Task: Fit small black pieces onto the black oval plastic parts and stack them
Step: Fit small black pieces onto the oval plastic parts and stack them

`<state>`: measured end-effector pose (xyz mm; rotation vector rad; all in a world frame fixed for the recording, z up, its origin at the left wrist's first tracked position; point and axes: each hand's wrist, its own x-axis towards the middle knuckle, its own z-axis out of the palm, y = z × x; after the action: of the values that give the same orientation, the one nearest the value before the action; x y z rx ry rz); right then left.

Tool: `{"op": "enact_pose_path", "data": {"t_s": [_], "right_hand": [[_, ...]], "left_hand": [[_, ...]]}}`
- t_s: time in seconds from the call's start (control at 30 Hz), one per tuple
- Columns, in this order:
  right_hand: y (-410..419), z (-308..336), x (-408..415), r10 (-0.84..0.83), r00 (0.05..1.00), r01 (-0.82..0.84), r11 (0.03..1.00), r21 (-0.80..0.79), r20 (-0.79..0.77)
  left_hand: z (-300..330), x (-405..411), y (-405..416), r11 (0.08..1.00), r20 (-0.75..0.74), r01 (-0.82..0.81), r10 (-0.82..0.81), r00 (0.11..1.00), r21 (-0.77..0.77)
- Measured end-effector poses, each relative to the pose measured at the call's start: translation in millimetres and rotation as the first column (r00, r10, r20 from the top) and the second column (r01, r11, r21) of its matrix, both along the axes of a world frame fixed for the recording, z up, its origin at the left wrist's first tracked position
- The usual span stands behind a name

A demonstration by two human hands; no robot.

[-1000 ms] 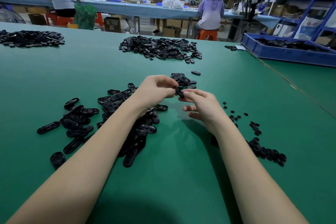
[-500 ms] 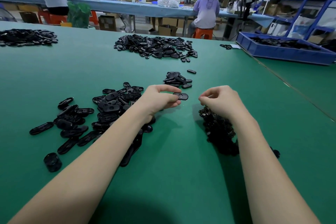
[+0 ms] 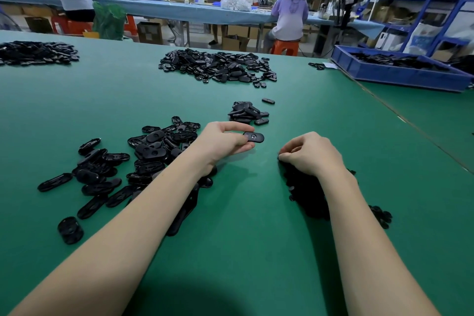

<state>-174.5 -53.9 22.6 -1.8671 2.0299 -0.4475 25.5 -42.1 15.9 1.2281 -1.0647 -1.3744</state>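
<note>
Pinching one black oval part (image 3: 253,137) in the left hand (image 3: 223,141), thumb on top and fingers under, held just above the green table (image 3: 243,238). Right hand (image 3: 310,154) curled down on the near heap of small black pieces (image 3: 305,187), fingertips tucked under; cannot tell if a piece is caught between them or not. Looks like picking up the next small piece to press onto the held oval. A little done so far, by the look of it: only a small stack of ovals (image 3: 246,111) sitting just past the left hand, plus one oval (image 3: 268,101) lying alone a bit farther back. Lots left: a big loose spread of ovals (image 3: 143,156) by the left arm, another big pile (image 3: 218,65) in the middle of the table far back, and one more pile (image 3: 36,52) far off to the left. Plenty of small pieces left too, some hidden under the right wrist. Open green cloth between the two hands and in front of them, so good room to bring the hands together. Clear path from the left hand to the small stack, very near. Table edge running along the right side, well apart from the right hand, with a blue tray (image 3: 400,77) past it. Loose ovals close under the left arm, easy to knock with a wide swing.
</note>
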Motion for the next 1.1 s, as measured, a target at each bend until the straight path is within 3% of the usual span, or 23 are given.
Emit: {"op": "enact_pose_path", "data": {"t_s": [0.17,0.23,0.33,0.47,0.7,1.1], "right_hand": [[-1,-3,1,0.007,0.999,-0.007,1.000,-0.010,0.037],[-1,-3,1,0.039,0.979,-0.028,0.998,-0.059,0.199],[0,1,6,0.102,0.860,-0.049,0.992,-0.119,0.501],[4,6,13,0.165,0.742,-0.078,0.984,-0.160,0.650],[6,8,20,0.181,0.686,-0.126,0.983,-0.130,0.705],[4,5,20,0.133,0.686,-0.077,0.991,-0.110,0.716]], "left_hand": [[-1,0,1,1.000,0.001,-0.001,0.001,1.000,0.002],[-1,0,1,1.000,-0.005,0.000,0.000,1.000,-0.004],[-1,-1,2,1.000,-0.013,0.005,-0.006,1.000,-0.018],[-1,-1,3,0.999,0.017,0.009,-0.008,1.000,-0.054],[0,-2,6,0.994,0.037,0.028,-0.024,0.999,-0.105],[1,-2,5,0.991,0.060,0.035,-0.027,0.998,-0.131]]}}
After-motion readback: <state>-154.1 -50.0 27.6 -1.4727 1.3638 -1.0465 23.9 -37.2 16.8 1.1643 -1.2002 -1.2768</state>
